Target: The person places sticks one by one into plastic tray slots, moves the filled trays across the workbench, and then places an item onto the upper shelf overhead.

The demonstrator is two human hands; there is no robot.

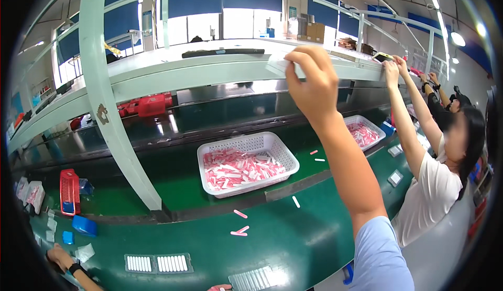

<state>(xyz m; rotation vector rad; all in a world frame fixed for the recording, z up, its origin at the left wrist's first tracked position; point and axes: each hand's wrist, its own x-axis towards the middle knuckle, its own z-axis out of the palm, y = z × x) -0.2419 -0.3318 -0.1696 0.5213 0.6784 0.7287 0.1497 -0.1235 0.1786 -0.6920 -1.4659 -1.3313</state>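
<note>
My right arm, in a light blue sleeve, reaches up high. My right hand (pixel 313 79) is closed, thumb and fingers pinching a thin, see-through plastic piece (pixel 277 66) in front of the pale shelf rail (pixel 225 71). At the bottom edge only a sliver of my left hand (pixel 219 287) shows, beside a clear ribbed plastic tray (pixel 254 279); most of its fingers are cut off. Left of it lies a clear tray (pixel 158 264) with two groups of white strips. Loose pink and white strips (pixel 240 214) lie farther up the green table (pixel 293 238).
A white basket (pixel 249 189) full of pink and white strips stands across the table, with another basket (pixel 363 132) farther right. A pale post (pixel 123 128) rises at left, near a red basket (pixel 69 191) and blue box (pixel 84 226). Co-workers' hands (pixel 62 257) work at both sides.
</note>
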